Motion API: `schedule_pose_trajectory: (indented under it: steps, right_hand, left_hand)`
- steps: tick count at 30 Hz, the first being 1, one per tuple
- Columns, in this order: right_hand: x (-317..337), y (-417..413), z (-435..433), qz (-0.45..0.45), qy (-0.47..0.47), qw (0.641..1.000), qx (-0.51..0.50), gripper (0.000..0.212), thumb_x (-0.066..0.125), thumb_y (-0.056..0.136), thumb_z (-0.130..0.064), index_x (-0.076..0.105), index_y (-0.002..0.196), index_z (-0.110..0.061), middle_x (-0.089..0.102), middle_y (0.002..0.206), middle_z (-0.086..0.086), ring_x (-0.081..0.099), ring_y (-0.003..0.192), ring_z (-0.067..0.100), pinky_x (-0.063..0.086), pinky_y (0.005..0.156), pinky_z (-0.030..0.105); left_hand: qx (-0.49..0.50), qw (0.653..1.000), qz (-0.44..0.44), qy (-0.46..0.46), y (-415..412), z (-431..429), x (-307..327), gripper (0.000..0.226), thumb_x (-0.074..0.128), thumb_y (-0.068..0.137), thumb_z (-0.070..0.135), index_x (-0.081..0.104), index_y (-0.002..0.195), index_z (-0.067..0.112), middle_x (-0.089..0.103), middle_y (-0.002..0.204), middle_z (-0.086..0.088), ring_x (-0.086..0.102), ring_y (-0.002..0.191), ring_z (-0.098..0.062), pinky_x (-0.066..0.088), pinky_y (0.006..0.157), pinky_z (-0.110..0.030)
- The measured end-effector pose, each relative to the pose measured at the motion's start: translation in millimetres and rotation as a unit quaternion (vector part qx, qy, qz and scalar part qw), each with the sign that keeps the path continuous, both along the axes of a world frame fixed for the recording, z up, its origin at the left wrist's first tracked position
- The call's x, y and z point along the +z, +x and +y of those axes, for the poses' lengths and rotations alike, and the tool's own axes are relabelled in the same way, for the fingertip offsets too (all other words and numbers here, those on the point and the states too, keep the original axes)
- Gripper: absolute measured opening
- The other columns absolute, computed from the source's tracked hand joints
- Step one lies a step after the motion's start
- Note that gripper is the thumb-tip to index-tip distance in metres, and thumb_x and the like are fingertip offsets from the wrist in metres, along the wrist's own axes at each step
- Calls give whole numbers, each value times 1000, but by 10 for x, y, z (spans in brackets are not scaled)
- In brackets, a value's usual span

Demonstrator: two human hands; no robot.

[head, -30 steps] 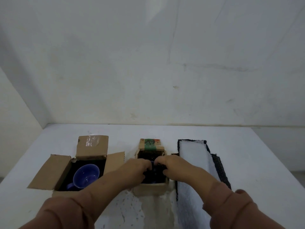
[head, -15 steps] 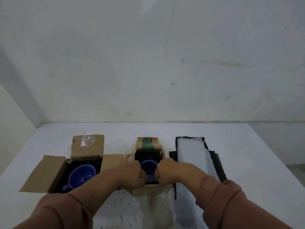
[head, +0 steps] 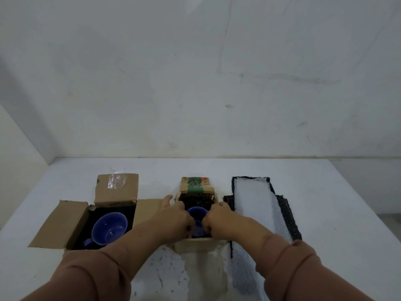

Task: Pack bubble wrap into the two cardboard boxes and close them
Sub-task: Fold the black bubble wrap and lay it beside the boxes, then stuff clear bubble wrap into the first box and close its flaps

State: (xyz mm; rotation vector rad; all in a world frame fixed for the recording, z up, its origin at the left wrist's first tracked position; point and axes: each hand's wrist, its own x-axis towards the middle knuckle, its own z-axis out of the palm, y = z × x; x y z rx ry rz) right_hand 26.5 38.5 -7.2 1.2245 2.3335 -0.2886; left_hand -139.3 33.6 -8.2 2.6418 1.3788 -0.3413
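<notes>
Brown cardboard is framing both of our hands. We are reaching into the small cardboard box [head: 196, 246], with the left hand [head: 176, 219] and the right hand [head: 219, 218] each dipping in on one side of a blue cup [head: 196, 212] that is sitting between them. The fingers [head: 190, 225] of both hands are curling down past the rim, knuckles up. Their tips are hiding inside the box, so we cannot tell whether they are clamping on the cup, on the lining or on nothing. One left digit is sticking out straight beside the box's left wall.

Just beyond the fingers, black bubble wrap [head: 197, 198] is lining the far side of the box, below its raised printed flap. Off to the right of the right hand's fingers, a white bubble wrap sheet [head: 251, 198] is lying flat over a black bubble wrap sheet [head: 289, 222] on the worktop [head: 336, 203]. To the left of the left hand's fingers, the larger cardboard box [head: 116, 187] is standing open with its flaps spread. A second blue cup [head: 109, 228] is showing its mouth in the dark interior. Brownish-pink sleeves [head: 288, 270] are covering our forearms.
</notes>
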Motion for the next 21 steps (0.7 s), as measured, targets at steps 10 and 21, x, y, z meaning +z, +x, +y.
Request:
schedule_pose_trajectory:
  steps: [10, 21]
  right_hand:
    - [26, 1038, -271, 356, 41, 817, -451, 24, 48, 90, -6, 68, 96, -18, 64, 115, 6, 57, 93, 16, 43, 69, 18]
    - [-583, 1396, -685, 290, 17, 790, -540, 32, 52, 85, -10, 54, 118, -12, 46, 118, 8, 46, 90, 13, 39, 72, 16]
  left_hand:
    - [103, 955, -267, -72, 453, -133, 165, 30, 44, 95, 11, 70, 105, 21, 68, 108, 3, 58, 100, -12, 38, 101, -24]
    - [469, 650, -454, -389, 1608, -325, -418, 52, 54, 84, 8, 39, 134, 8, 58, 110, -12, 61, 94, -29, 56, 83, -41]
